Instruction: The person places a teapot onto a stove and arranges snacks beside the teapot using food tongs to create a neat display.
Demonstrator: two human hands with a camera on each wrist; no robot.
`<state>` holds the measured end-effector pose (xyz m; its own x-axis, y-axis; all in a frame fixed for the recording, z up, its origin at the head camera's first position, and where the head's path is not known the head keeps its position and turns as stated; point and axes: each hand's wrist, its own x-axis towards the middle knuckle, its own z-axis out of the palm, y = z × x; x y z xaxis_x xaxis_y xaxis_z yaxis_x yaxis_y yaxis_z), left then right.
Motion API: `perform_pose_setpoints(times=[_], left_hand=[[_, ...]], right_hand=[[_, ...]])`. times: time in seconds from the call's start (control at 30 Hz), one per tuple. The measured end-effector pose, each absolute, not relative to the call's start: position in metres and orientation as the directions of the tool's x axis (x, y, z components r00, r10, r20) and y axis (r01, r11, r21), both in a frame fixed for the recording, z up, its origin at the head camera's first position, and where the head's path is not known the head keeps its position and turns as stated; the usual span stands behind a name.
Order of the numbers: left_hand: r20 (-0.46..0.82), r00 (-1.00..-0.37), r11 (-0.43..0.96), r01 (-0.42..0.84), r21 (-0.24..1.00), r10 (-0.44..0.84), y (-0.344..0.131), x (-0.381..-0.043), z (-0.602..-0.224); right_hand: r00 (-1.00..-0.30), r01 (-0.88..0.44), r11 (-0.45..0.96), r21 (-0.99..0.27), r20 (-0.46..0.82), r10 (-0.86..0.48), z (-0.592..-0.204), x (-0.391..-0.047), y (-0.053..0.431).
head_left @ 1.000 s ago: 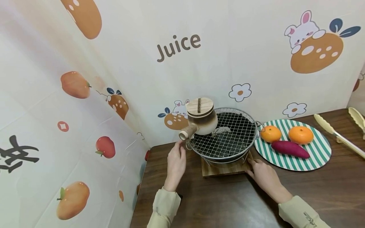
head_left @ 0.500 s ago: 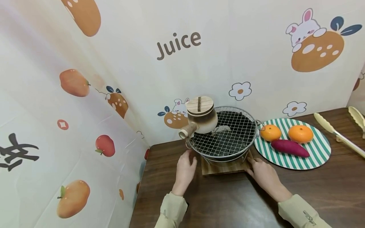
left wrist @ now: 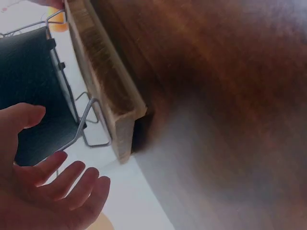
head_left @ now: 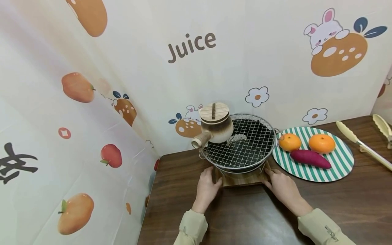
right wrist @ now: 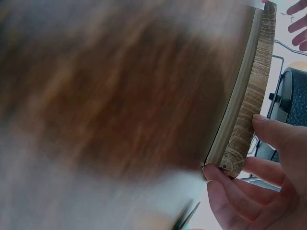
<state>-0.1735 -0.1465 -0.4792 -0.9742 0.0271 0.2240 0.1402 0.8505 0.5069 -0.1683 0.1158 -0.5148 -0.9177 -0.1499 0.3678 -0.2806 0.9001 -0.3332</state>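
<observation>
A round charcoal grill with a wire mesh top stands on a square wooden board on the dark table. On the mesh's left part sits a clay side-handled teapot with a wooden lid. My right hand grips the board's front right corner, thumb on top and fingers at the side and underneath in the right wrist view. At the front left corner is my left hand. Its fingers are spread and relaxed beside the board in the left wrist view, apparently holding nothing.
Right of the grill lies a green-and-white striped plate, bearing two oranges and a purple sweet potato. Farther right are tongs with cream tips. A printed curtain closes off the back and left.
My left hand has come down and right, from beside the teapot's handle to the board's front left corner. The right hand keeps its grip on the board.
</observation>
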Motion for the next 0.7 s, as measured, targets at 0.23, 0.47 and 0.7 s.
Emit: perform_pose_setpoints(times=[0.23, 0.47, 0.7], left_hand=[[0.205, -0.977, 0.865, 0.146, 0.480, 0.051, -0.143, -0.171, -0.491], [0.228, -0.971, 0.886, 0.163, 0.434, 0.067, -0.141, -0.170, -0.502], [0.185, -0.983, 0.880, 0.098, 0.465, 0.012, -0.135, -0.168, -0.506]], right_hand=[[-0.915, -0.281, 0.901, -0.332, 0.377, -0.146, -0.515, -0.169, 0.116], [-0.913, -0.280, 0.904, -0.323, 0.382, -0.146, -0.515, -0.168, 0.115], [-0.909, -0.281, 0.906, -0.318, 0.389, -0.146, -0.515, -0.169, 0.115]])
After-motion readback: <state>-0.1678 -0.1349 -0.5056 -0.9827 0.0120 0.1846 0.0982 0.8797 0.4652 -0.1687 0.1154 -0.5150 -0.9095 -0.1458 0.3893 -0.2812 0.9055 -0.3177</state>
